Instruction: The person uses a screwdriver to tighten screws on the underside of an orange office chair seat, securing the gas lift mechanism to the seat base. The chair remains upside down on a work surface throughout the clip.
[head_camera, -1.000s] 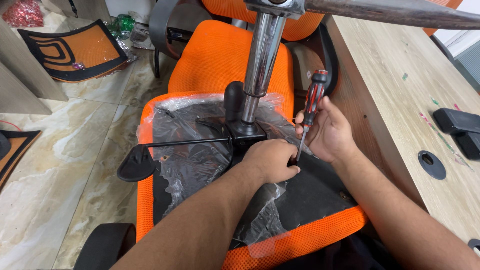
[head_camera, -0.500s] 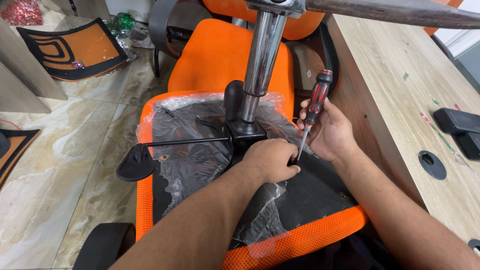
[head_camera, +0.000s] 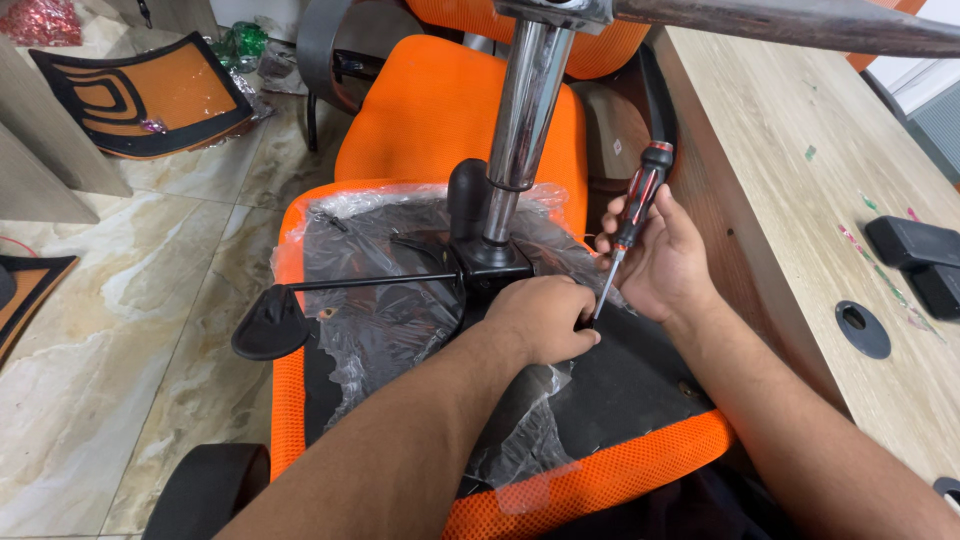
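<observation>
Nearest the camera, our two forearms reached forward over an upturned orange chair seat (head_camera: 600, 480), whose black underside was partly covered in crinkled clear plastic wrap (head_camera: 385, 320). Our left hand (head_camera: 540, 318) lay knuckles up on the black mounting plate (head_camera: 490, 280) at the middle of the underside, fingers curled down against it just beside the screwdriver tip; whether it gripped anything beneath we could not tell. Our right hand (head_camera: 660, 255) was closed around a screwdriver (head_camera: 630, 220) with a red and black handle, held tilted, handle up and away, its thin metal shaft pointing down to the seat underside close to the left hand's fingers. From the plate a chrome column (head_camera: 525, 110) rose toward the top of the view, and a thin black lever (head_camera: 290, 310) ended in a flat paddle at the left edge of the seat. To the right ran a pale wooden worktop (head_camera: 800, 180) with a round cable hole (head_camera: 862, 328) and two dark blocks (head_camera: 920, 260) near its far edge. Beyond the seat stood a second orange chair seat (head_camera: 440, 110). Farther left, on the marble floor (head_camera: 120, 300), lay an orange and black curved panel (head_camera: 140, 95).
</observation>
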